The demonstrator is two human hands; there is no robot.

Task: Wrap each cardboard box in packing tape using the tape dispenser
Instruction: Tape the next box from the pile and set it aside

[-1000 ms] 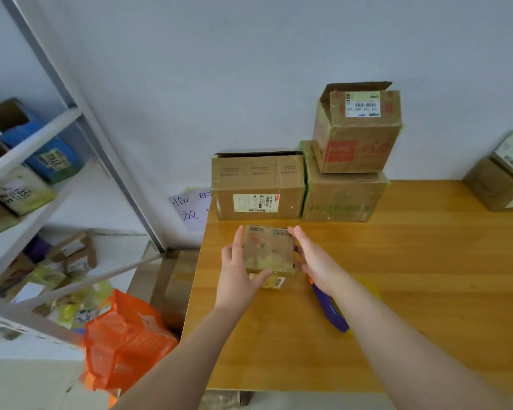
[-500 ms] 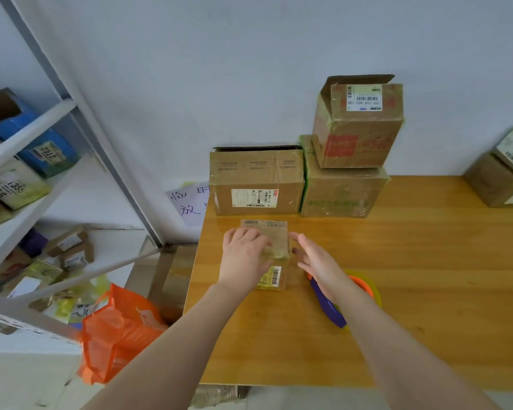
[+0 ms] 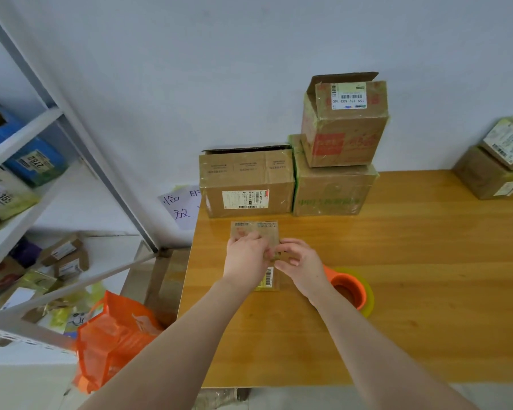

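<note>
A small flat cardboard box (image 3: pixel 254 231) with a barcode label lies on the wooden table (image 3: pixel 397 321) in front of me. My left hand (image 3: pixel 245 257) rests on top of it, fingers laid across the lid. My right hand (image 3: pixel 299 263) is at the box's right edge, with curled fingertips pinching the cardboard there beside my left fingertips. The tape dispenser (image 3: pixel 348 288), orange with a yellowish tape roll, lies on the table just right of my right wrist, untouched. Both hands hide the middle of the box.
Larger boxes stand against the wall: a brown one (image 3: pixel 246 187), a green-printed one (image 3: pixel 332 192) with an open box (image 3: pixel 345 122) on top, and two more at the far right (image 3: pixel 492 170). A shelf rack (image 3: pixel 27 161) and an orange bag (image 3: pixel 113 335) are to the left.
The small box, held upright between both hands a second ago, now lies flat. My left hand moved onto its top, and my right hand closed in on its right edge.
</note>
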